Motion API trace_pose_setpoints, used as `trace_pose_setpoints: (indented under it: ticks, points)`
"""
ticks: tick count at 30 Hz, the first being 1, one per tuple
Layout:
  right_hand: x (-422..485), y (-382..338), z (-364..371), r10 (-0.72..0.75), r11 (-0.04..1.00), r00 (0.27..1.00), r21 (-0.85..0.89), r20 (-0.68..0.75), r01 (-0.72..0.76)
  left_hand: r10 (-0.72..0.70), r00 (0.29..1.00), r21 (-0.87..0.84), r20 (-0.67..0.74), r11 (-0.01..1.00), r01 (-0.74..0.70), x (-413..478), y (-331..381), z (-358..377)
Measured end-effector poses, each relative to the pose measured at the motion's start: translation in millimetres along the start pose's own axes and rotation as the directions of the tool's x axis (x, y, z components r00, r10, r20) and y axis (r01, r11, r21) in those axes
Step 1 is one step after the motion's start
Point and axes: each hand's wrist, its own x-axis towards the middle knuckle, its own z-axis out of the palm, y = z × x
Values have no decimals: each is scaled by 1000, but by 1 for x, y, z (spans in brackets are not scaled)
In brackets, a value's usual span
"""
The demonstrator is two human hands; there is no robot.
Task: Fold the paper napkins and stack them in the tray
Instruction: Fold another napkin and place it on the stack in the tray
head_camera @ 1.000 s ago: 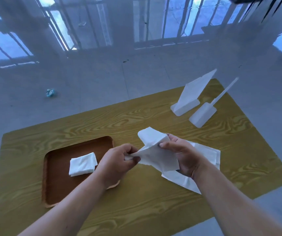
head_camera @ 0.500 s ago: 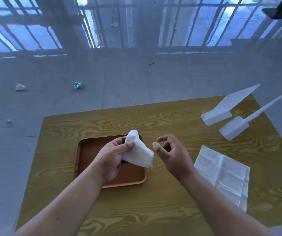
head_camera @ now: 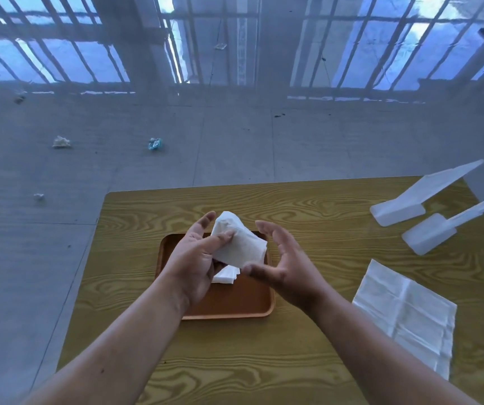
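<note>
A brown wooden tray (head_camera: 234, 305) lies on the table in front of me. Above it my left hand (head_camera: 195, 260) pinches a folded white napkin (head_camera: 240, 244) between thumb and fingers. My right hand (head_camera: 286, 268) hovers just right of that napkin, fingers spread, holding nothing. Another folded napkin (head_camera: 226, 275) lies in the tray, mostly hidden under my left hand. Unfolded white napkins (head_camera: 407, 314) lie flat on the table at the right.
The yellow wood-grain table (head_camera: 308, 211) ends close behind the tray. Two white plastic stands (head_camera: 404, 207) (head_camera: 430, 233) sit at the back right corner. Crumpled scraps (head_camera: 155, 143) lie on the grey floor beyond.
Both hands held the napkin over the flat pile a second ago. My right hand let go, and my left hand carried the folded napkin left over the tray.
</note>
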Motion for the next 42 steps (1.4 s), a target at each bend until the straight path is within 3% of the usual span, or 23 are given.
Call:
trace_pose_setpoints:
  ticks: [4,8,11,14,19,20,22,24,30,32,38,42]
  points:
    - [4,1,8,-42,969,997,-242,67,57,-9,1000,-41,-11,999,9,-2,7,-9]
    - [12,-5,12,-85,969,992,-238,-89,61,-57,998,-9,0,998,57,-6,8,-15]
    - [15,-15,12,-102,990,979,-109,-174,84,-49,999,149,8,988,47,-10,10,-20]
    - [17,-22,9,-25,996,993,77,-114,34,-18,996,401,87,916,-19,-12,16,-27]
    - [18,-22,-5,75,904,995,416,73,-98,112,992,781,56,614,-113,-11,23,-33]
    - [17,-22,-7,93,874,989,467,112,-135,98,994,774,51,625,-101,-11,24,-33]
    - [15,-21,-8,122,814,976,545,178,-201,0,996,622,87,781,-54,-11,22,-34]
    - [14,-19,-8,137,778,968,582,211,-237,-32,989,508,146,860,-48,-8,16,-32]
    - [9,-11,-5,209,617,914,679,346,-398,82,997,442,4,894,-75,-5,3,-22]
    - [7,-10,-3,216,623,910,667,355,-408,113,993,449,-14,889,-95,-4,3,-22]
    - [8,-8,4,235,613,927,696,292,-375,-51,993,498,105,867,-8,-9,0,-26]
    - [10,-7,8,233,589,935,726,268,-355,-68,992,377,102,926,25,-11,-6,-33]
